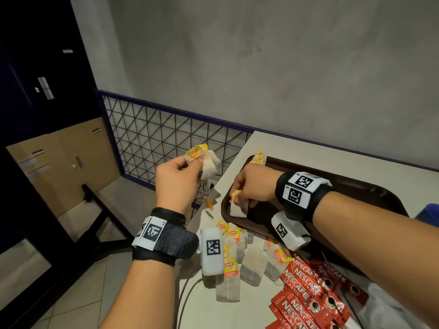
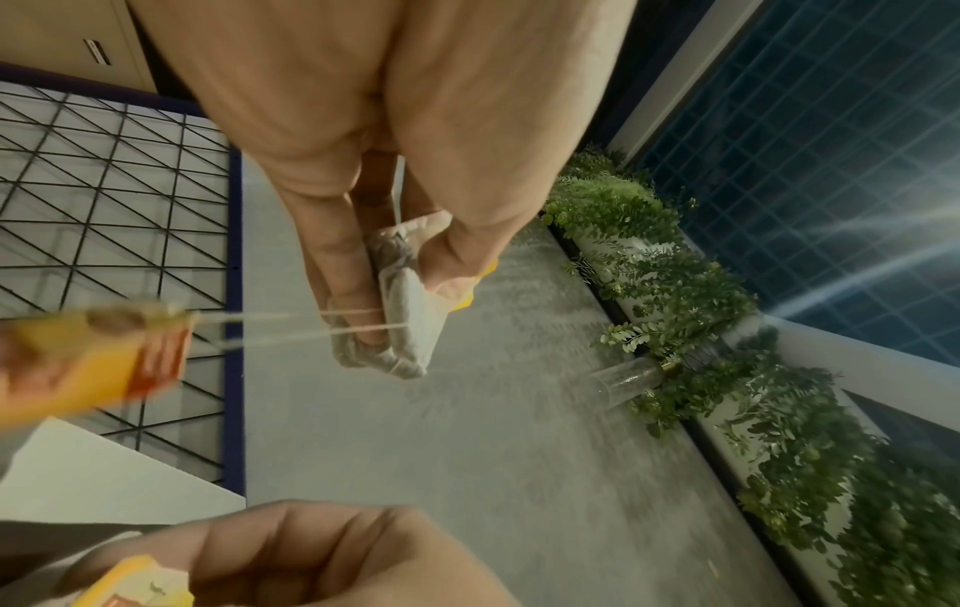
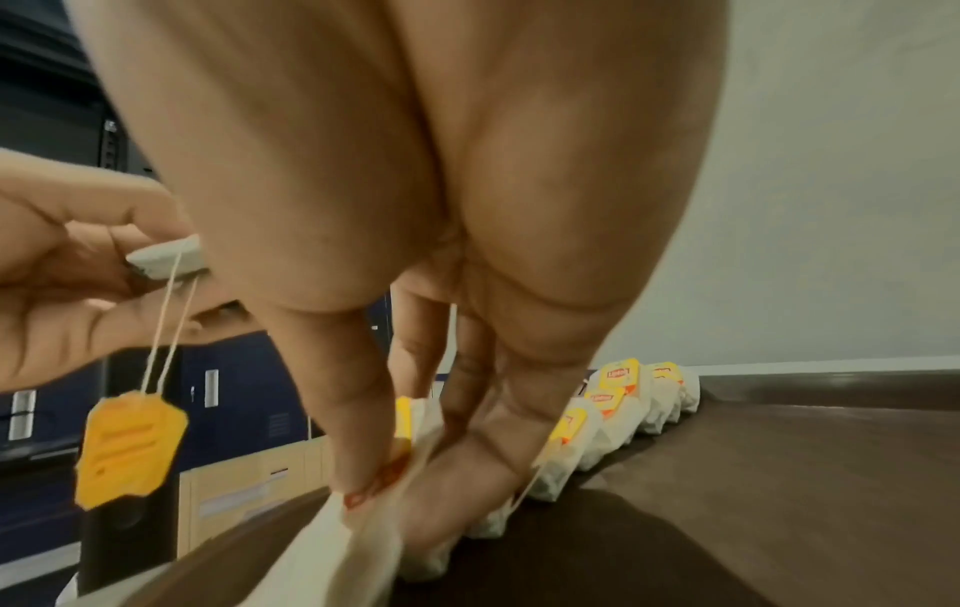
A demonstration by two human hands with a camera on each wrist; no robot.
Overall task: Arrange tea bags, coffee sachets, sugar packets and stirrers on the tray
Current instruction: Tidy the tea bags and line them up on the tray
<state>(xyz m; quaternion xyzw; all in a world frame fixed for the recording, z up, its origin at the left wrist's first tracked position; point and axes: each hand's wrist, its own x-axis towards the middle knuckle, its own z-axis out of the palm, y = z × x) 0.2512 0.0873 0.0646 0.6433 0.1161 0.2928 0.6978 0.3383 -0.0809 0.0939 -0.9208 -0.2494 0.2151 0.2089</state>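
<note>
- Left hand (image 1: 177, 184): pinching a bunch of tea bags (image 1: 206, 160), left of the table (image 1: 332, 153).
- Right hand (image 1: 254, 184): gripping one tea bag (image 1: 238, 205), touching the tray (image 1: 356, 186) near its left rim.

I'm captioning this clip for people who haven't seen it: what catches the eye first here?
Both hands are busy with tea bags: the left hand holds a bunch of tea bags up beyond the table edge, while the right hand pinches a tea bag over the brown tray. Next come the loose tea bags and red coffee sachets on the white table nearer the person.
</note>
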